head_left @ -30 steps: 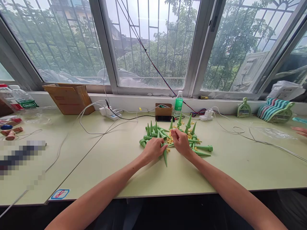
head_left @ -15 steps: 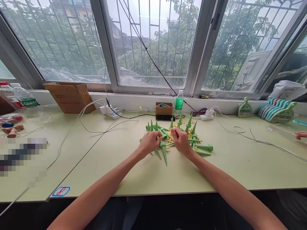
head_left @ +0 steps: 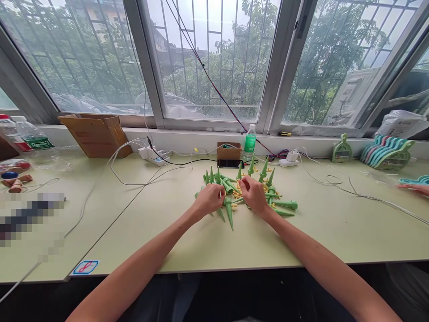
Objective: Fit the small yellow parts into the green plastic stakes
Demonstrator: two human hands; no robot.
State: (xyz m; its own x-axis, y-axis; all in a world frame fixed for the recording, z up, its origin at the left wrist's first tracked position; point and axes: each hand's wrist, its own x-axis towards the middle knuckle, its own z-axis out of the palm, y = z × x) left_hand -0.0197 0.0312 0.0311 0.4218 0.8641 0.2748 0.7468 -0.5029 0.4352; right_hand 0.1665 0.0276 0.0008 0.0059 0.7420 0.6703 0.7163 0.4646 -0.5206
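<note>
Left hand point(head_left: 210, 198) shifted leftward since second ago, uncovering green spike point(head_left: 229, 214) on desk point(head_left: 268, 246). Right hand point(head_left: 253, 194) near; both curled, cannot tell if either grip holds anything. Hands block part of spike pile. Behind: small box point(head_left: 229, 154), bottle point(head_left: 250, 143). Far right: other person's hand point(head_left: 418, 189).

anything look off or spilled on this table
The pixelated patch at the table's left looks oddest: coarse blocks hide what lies there. Yellow pieces lie loosely scattered among green spikes, some upright, others on their sides. I see no damage.
</note>
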